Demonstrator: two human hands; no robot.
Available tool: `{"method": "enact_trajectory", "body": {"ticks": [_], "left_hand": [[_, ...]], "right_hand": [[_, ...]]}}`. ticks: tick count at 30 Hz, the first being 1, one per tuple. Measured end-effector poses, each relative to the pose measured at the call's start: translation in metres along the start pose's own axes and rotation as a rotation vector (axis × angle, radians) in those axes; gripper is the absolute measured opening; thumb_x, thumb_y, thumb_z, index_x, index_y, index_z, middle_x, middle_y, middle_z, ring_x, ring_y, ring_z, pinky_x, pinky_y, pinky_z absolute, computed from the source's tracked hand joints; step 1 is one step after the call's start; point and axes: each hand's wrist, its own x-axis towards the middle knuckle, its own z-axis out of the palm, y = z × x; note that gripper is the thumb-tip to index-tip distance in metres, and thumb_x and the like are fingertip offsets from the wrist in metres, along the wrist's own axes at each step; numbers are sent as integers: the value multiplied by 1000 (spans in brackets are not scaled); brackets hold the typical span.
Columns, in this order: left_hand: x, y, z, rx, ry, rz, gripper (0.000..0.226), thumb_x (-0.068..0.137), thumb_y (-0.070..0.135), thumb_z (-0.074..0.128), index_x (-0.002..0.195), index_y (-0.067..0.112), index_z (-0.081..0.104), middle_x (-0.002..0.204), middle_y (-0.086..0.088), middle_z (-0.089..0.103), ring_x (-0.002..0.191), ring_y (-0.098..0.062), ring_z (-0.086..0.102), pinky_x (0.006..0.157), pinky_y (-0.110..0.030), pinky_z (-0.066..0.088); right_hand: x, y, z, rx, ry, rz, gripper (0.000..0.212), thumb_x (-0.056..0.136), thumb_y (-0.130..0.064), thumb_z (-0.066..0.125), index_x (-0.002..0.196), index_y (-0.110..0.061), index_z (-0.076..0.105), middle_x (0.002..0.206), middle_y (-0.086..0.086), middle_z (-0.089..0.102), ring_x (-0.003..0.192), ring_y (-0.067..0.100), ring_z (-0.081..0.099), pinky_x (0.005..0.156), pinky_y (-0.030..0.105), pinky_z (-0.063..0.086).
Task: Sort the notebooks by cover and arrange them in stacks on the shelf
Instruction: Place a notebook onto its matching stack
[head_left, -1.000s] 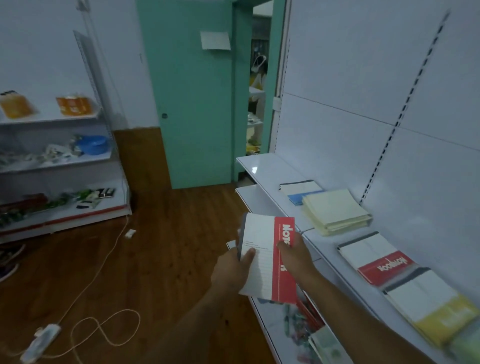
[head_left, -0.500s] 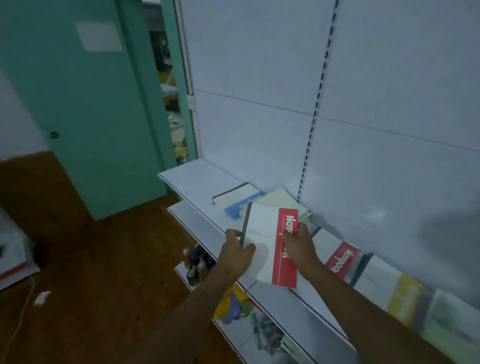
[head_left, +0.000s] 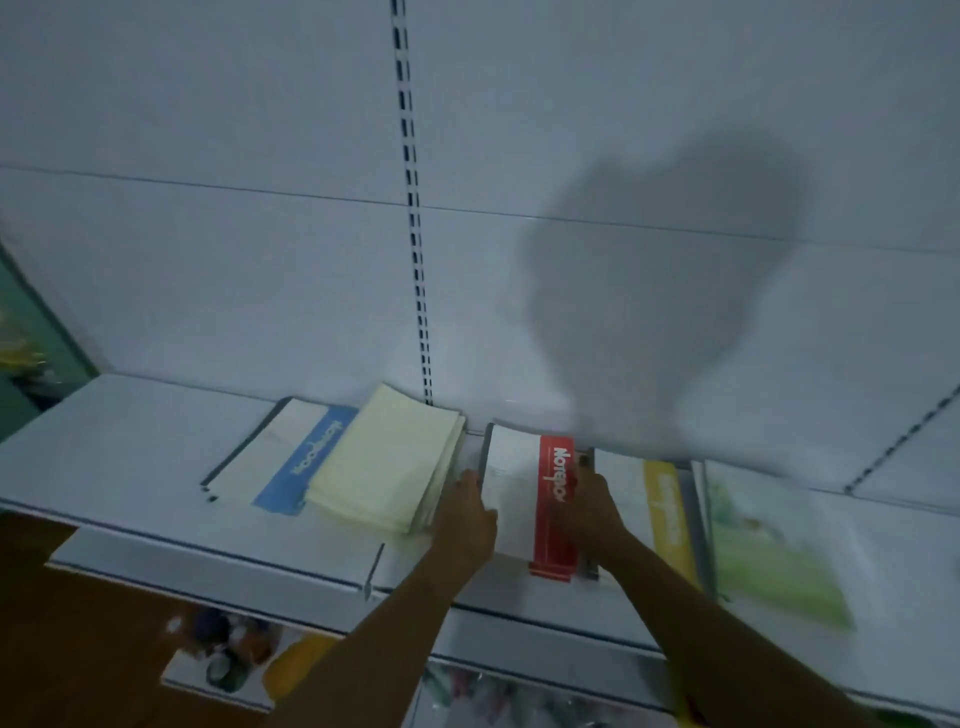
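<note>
The red-banded notebook (head_left: 524, 499) lies flat on the white shelf (head_left: 130, 457), on top of a stack of the same cover. The left hand (head_left: 465, 512) holds its left edge with fingers curled at the dark spine, and the right hand (head_left: 589, 506) holds its right edge over the red band, so both grips are grasping this notebook. Just left of it sits a cream stack (head_left: 387, 460), which partly covers a blue-banded notebook (head_left: 283, 457). To the right lie a yellow-banded notebook (head_left: 662, 506) and then a green-covered notebook (head_left: 769, 551), which is blurred. A lower shelf (head_left: 218, 670) carries small items, too blurred to identify.
</note>
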Motion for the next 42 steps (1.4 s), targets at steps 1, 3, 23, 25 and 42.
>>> {"method": "enact_trajectory", "body": {"ticks": [1,3,23,25,42], "left_hand": [[6,-4,4,64,-6,33,32,85,8,61,116,6,52,112,-10,59,106,-25,58,87,-36,50],[13,-11,9,195,-36,103,33,86,13,62,118,8,53,116,-9,56,110,-26,56,89,-37,50],[18,42,28,692,-134,174,41,89,34,51,124,11,50,131,-13,40,122,-31,38,95,-43,37],[0,81,52,599,-112,317,42,89,34,49,125,11,46,129,-13,43,118,-31,43,92,-43,40],[-290,329,292,332,-639,794,26,88,39,51,96,16,57,102,-5,62,94,-26,61,76,-33,50]], "right_hand": [[0,4,4,-28,-8,11,4,94,-12,55,91,-10,56,79,-4,63,68,6,63,60,13,48],[0,13,16,-128,-61,50,7,90,-11,60,95,-6,58,83,-4,62,75,10,62,70,17,52],[-49,35,-13,-296,226,85,47,91,-22,56,135,-11,45,132,7,51,119,21,52,96,26,41],[-75,62,-49,-253,320,148,48,90,-22,55,136,-12,44,132,8,53,119,19,53,95,25,39],[-373,308,-337,111,992,726,17,92,-17,50,106,-13,57,99,7,62,87,21,58,74,29,45]]}}
